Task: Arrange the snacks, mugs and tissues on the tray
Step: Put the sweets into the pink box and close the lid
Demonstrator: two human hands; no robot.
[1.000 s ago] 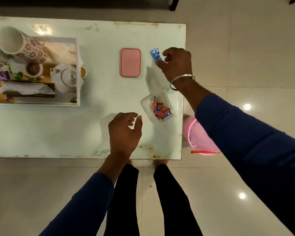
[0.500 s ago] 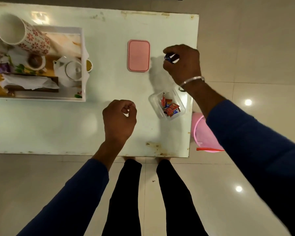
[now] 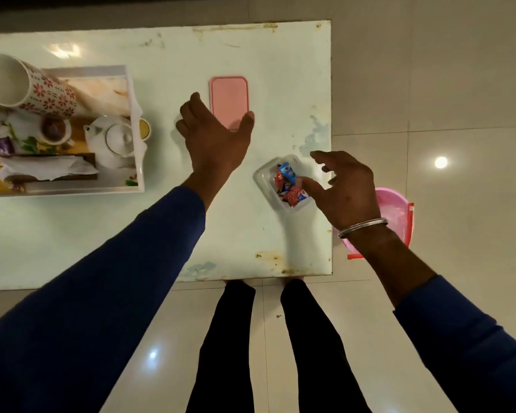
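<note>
A clear plastic box (image 3: 262,177) near the table's right edge holds red wrapped snacks and a blue snack packet (image 3: 289,171) lying on top. My right hand (image 3: 344,192) hovers at the box's right side, fingers spread, thumb touching the snacks. My left hand (image 3: 213,135) is open, fingers apart, over the near end of the pink lid (image 3: 229,98). The white tray (image 3: 136,162) at the left carries a floral mug (image 3: 39,90), a white teapot (image 3: 113,141), a small cup, tissues (image 3: 51,168) and snack bags.
The pale glass table (image 3: 72,234) has a right edge just beyond the box. A pink bucket (image 3: 396,210) stands on the tiled floor beside that edge. My legs are at the table's near edge.
My right hand carried the blue packet from the far side back to the box and let it go there. My left hand moved forward and opened over the pink lid.
</note>
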